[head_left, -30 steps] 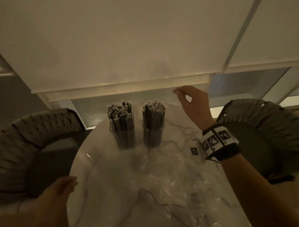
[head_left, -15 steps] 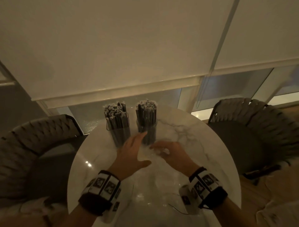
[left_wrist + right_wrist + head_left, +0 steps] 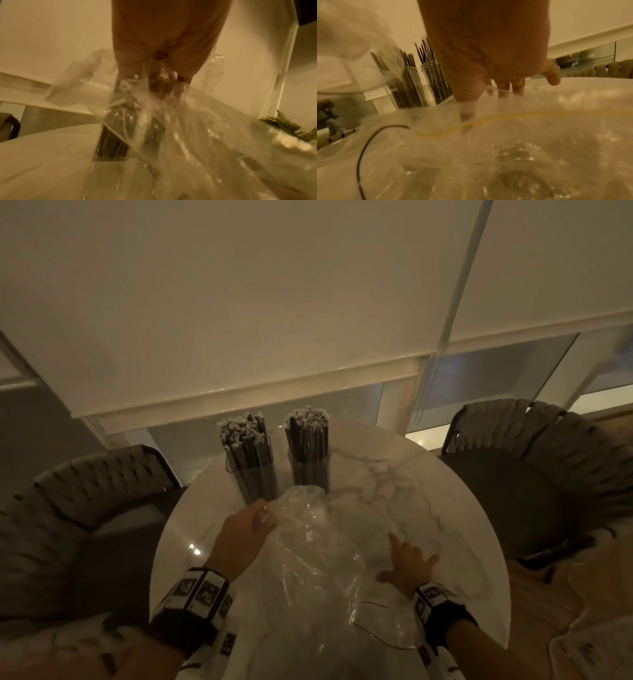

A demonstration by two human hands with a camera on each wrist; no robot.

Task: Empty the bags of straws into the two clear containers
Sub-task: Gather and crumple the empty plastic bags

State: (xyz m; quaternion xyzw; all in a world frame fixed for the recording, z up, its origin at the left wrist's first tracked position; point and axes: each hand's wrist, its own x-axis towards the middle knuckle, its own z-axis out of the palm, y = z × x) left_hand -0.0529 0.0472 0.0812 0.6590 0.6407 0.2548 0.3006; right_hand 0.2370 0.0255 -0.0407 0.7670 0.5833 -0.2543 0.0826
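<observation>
Two clear containers, left [image 3: 250, 463] and right [image 3: 308, 457], stand at the far side of the round marble table [image 3: 428, 491], both packed with dark straws. A crumpled empty clear plastic bag [image 3: 308, 563] lies in front of them. My left hand [image 3: 255, 525] grips the bag's far end and holds it up off the table, just short of the containers. In the left wrist view the fingers [image 3: 178, 81] are curled into the plastic [image 3: 188, 135]. My right hand [image 3: 407, 559] lies spread on the bag's near right part, its fingers [image 3: 467, 94] pressing the plastic [image 3: 505, 148].
A woven chair [image 3: 85, 508] stands left of the table and another [image 3: 548, 467] to the right. A lowered roller blind with a hanging cord [image 3: 424, 392] covers the window behind. A thin dark line [image 3: 368, 142] runs along the bag's edge.
My right hand came down from the blind onto the bag and slid back to the near right. My left hand came up from the table's edge, took hold of the bag's far end and raised it.
</observation>
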